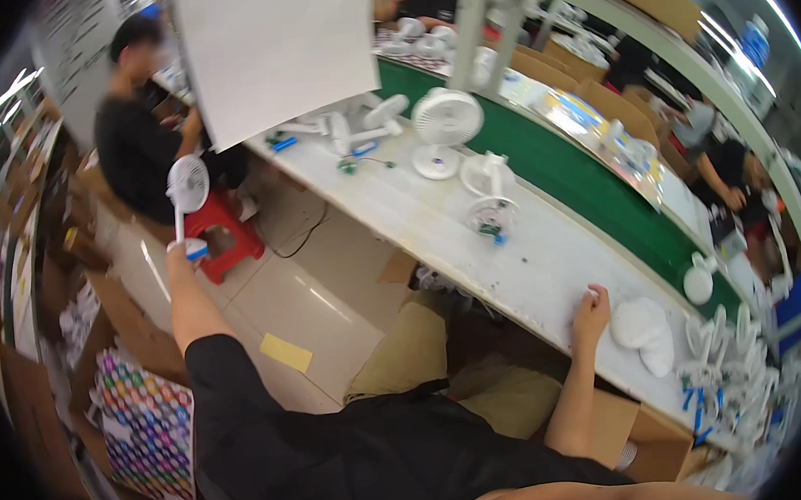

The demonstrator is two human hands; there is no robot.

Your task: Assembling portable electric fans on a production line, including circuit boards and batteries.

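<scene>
My left hand point(181, 256) is stretched out over the floor on the left, closed around the lower part of a small white fan point(190, 184). The fan stands upright in the grip, and a blue-and-white part shows at the fingers. Over the near edge of the white workbench point(551, 272), my right hand point(593, 313) has its fingers curled, with nothing visible in them. White rounded plastic parts point(641, 326) lie just right of it. Farther along the bench stands a larger white fan point(447, 121), beside a fan part with exposed green and blue components point(491, 220).
A green belt point(591, 190) runs behind the bench. Piled white parts point(725, 371) crowd its right end. A white sheet point(280, 49) hangs at the far left. A person point(137, 138) sits near a red stool point(223, 239). A colourful printed box point(146, 421) stands at left.
</scene>
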